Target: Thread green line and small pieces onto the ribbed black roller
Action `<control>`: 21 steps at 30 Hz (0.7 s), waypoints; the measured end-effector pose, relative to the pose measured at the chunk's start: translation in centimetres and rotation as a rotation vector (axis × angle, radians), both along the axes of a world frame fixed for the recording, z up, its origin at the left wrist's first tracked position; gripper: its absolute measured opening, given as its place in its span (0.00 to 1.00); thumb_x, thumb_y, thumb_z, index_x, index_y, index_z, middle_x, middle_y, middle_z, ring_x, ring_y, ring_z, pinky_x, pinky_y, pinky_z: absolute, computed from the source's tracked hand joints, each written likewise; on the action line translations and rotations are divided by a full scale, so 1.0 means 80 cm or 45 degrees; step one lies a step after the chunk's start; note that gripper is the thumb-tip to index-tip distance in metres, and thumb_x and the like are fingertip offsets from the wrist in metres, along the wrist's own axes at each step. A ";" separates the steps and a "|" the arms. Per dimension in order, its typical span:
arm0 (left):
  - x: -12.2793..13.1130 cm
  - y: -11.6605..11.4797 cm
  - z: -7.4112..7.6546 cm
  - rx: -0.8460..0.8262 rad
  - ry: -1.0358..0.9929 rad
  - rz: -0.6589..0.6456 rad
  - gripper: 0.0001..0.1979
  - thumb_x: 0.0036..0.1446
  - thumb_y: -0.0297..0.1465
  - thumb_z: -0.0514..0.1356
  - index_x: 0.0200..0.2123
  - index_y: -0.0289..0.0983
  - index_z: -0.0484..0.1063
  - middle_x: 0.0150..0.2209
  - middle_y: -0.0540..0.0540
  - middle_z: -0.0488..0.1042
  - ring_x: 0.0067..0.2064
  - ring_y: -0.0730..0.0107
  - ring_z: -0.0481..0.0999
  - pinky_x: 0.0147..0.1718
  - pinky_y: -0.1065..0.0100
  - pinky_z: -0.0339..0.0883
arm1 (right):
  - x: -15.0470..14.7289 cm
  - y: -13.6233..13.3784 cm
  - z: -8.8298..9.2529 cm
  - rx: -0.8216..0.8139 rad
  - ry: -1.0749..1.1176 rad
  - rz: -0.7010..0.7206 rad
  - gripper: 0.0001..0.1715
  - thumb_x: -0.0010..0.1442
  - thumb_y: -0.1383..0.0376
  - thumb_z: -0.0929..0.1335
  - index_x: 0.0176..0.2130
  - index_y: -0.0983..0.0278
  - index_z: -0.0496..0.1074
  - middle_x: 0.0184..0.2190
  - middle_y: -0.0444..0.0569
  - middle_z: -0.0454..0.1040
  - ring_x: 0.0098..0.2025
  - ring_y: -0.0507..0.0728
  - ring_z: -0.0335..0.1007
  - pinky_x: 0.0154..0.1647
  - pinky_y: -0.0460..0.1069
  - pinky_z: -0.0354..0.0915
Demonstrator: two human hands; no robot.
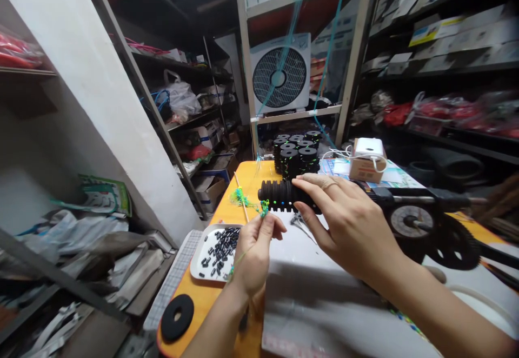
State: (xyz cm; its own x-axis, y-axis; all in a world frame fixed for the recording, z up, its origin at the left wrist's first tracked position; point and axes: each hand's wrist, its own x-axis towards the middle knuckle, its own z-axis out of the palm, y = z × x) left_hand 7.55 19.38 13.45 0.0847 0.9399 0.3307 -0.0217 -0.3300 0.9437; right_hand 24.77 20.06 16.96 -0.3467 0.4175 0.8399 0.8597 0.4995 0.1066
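My left hand (pixel 254 250) is closed in a pinch on a small bundle of green and yellow threads (pixel 265 208), just below the free end of a black ribbed cylinder (pixel 279 193). Coloured dots, among them green, blue and white, run along the cylinder's side. My right hand (pixel 344 220) grips this cylinder from the right, fingers over the top and thumb in front. More tangled green thread (pixel 239 197) hangs on a thin stick to the left. Under my left hand, a white tray (pixel 197 255) holds many small black cylindrical pieces.
Several black spools (pixel 305 152) are stacked at the table's back. A black disc (pixel 177 317) lies at the front left corner. A black mechanism with a dial (pixel 412 220) stands at right, near a white device on a box (pixel 365 168). A fan (pixel 279 74) stands behind.
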 end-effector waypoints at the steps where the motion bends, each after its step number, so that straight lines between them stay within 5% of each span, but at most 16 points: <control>1: 0.000 0.001 0.000 -0.013 0.018 0.008 0.18 0.68 0.40 0.53 0.28 0.37 0.72 0.28 0.50 0.67 0.34 0.68 0.67 0.38 0.68 0.59 | 0.000 0.000 0.000 0.002 -0.001 0.000 0.19 0.68 0.64 0.64 0.54 0.72 0.72 0.50 0.58 0.76 0.50 0.67 0.73 0.54 0.63 0.67; 8: -0.007 -0.015 -0.018 -0.073 0.114 0.046 0.20 0.70 0.41 0.50 0.37 0.37 0.77 0.28 0.49 0.68 0.35 0.67 0.68 0.41 0.66 0.59 | 0.001 0.000 0.000 -0.010 0.000 -0.005 0.19 0.68 0.64 0.64 0.54 0.72 0.72 0.50 0.58 0.76 0.51 0.68 0.72 0.54 0.63 0.67; 14: -0.020 -0.036 -0.030 -0.032 0.017 0.356 0.18 0.69 0.42 0.52 0.49 0.41 0.78 0.39 0.46 0.76 0.45 0.64 0.71 0.49 0.67 0.60 | 0.000 0.000 0.000 -0.005 -0.002 -0.015 0.20 0.68 0.63 0.63 0.54 0.72 0.72 0.50 0.59 0.76 0.50 0.68 0.72 0.53 0.62 0.67; 17: -0.021 -0.042 -0.027 0.063 0.024 0.392 0.18 0.68 0.45 0.53 0.45 0.42 0.79 0.45 0.46 0.76 0.50 0.62 0.71 0.52 0.66 0.59 | 0.001 -0.001 0.000 -0.002 0.000 -0.017 0.20 0.68 0.63 0.63 0.54 0.72 0.73 0.50 0.59 0.76 0.50 0.68 0.72 0.53 0.62 0.67; 21: -0.012 -0.045 -0.016 0.104 0.025 0.316 0.19 0.68 0.44 0.53 0.36 0.41 0.79 0.38 0.48 0.75 0.45 0.64 0.71 0.48 0.68 0.60 | 0.002 -0.001 -0.001 -0.031 0.014 -0.003 0.20 0.68 0.64 0.63 0.54 0.72 0.72 0.50 0.59 0.76 0.50 0.68 0.72 0.54 0.62 0.66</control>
